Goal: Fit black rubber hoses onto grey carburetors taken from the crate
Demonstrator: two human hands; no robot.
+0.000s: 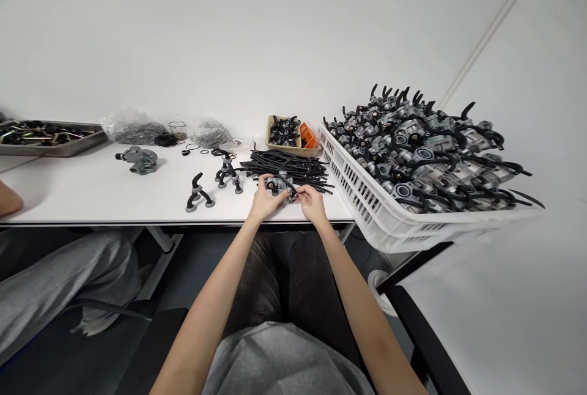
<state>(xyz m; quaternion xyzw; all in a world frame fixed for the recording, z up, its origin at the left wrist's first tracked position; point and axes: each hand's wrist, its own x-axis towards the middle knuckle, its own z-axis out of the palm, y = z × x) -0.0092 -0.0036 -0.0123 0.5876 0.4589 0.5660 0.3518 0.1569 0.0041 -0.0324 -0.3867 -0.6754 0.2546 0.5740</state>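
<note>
At the table's front edge my left hand [266,199] is closed round the left side of a grey metal part [280,183] that has a black hose. My right hand [312,202] pinches the black hose [291,188] at the part's right side, its fingertips close to those of my left hand. A pile of black hoses [298,166] lies just behind the part. To the left stand black hose pieces with grey round ends [197,192], and a similar group [226,172] is a little farther back.
A white basket [362,199] heaped with metal parts fills the right. Behind the hoses is a cream tray [298,150]. A lone grey part [140,159], plastic bags [135,128] and a metal tray [68,148] are left. Another person's arm [8,199] rests at far left.
</note>
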